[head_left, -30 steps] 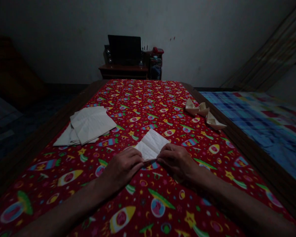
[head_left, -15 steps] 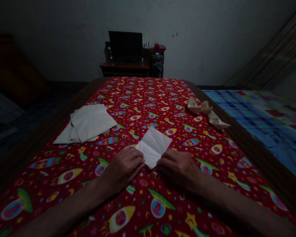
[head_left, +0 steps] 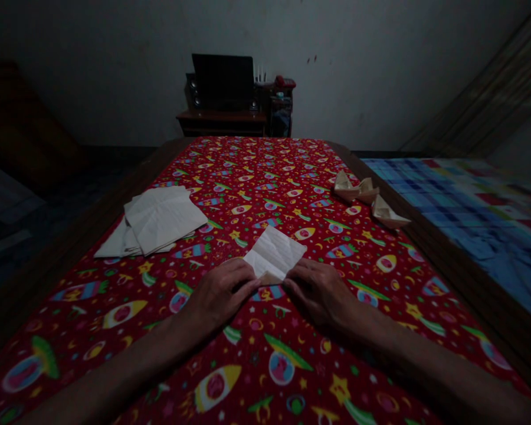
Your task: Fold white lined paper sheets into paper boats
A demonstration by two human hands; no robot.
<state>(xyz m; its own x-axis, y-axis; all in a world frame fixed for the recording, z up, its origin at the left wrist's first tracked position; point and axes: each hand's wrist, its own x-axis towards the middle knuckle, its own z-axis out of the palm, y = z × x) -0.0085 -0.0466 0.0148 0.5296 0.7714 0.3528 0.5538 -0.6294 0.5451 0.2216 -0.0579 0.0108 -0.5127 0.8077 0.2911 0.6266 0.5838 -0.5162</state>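
A small creased sheet of white paper [head_left: 275, 255] lies on the red patterned tablecloth [head_left: 265, 366] in front of me. My left hand [head_left: 219, 292] pinches its near left edge with curled fingers. My right hand [head_left: 321, 292] grips the near right edge in the same way, and the near edge of the sheet is folded up between the two hands.
A loose stack of white paper sheets [head_left: 153, 221] lies at the left of the table. Folded paper boats [head_left: 369, 198] sit near the right edge. A blue checked bed cover [head_left: 469, 218] is to the right, and a dark desk with a monitor [head_left: 223, 82] stands at the far wall.
The sheet's near end, which stuck out between my hands half a second ago, is now folded up and shorter. Both hands stayed on its near edge.
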